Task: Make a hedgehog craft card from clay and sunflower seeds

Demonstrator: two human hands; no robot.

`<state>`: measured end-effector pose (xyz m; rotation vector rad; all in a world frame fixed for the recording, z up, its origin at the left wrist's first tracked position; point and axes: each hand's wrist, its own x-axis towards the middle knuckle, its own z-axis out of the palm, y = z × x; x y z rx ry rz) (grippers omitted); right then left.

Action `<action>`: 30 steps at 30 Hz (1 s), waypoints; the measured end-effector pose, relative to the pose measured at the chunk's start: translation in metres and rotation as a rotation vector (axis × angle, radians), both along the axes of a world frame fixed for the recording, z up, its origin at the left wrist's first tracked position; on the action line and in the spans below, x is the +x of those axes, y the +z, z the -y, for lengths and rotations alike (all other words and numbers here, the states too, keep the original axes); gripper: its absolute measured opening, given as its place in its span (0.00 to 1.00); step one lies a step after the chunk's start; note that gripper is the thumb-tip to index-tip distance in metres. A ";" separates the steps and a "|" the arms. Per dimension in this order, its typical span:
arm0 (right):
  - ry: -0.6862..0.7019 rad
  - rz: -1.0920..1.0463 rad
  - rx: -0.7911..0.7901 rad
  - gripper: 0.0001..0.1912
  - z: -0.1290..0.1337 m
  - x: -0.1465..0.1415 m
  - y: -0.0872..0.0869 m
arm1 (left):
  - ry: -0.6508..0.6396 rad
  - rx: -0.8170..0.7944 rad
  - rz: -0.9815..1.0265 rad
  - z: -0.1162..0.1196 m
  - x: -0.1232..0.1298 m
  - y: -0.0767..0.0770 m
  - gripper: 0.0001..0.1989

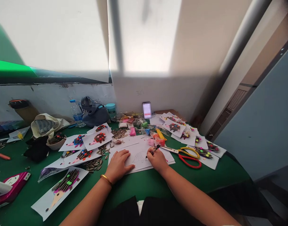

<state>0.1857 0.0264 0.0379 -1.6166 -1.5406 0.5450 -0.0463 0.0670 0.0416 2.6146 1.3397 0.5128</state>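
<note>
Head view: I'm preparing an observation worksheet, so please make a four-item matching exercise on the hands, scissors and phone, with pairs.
Things:
1. left hand
2. right hand
3. scissors
4. phone

Places, colours or states:
A. one handle red, the other yellow
B. gripping a dark pen
C. upright at the back of the table
D. flat on the paper, holding nothing

Pairs: 1-D, 2-B, 3-A, 4-C

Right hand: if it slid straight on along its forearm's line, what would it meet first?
After crossing the paper, the right hand would probably meet the bright pink packet near the far edge. Depth is unclear from one view, so it might miss.
</note>
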 end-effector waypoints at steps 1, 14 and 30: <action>0.001 0.001 -0.002 0.08 0.000 0.000 0.000 | 0.001 0.000 -0.006 0.000 0.000 0.000 0.29; 0.006 0.010 0.006 0.08 0.000 0.000 -0.001 | -0.001 -0.004 0.025 0.000 -0.001 0.000 0.28; 0.040 0.004 0.039 0.08 -0.003 0.000 -0.003 | -0.006 0.010 0.017 -0.001 -0.001 -0.003 0.28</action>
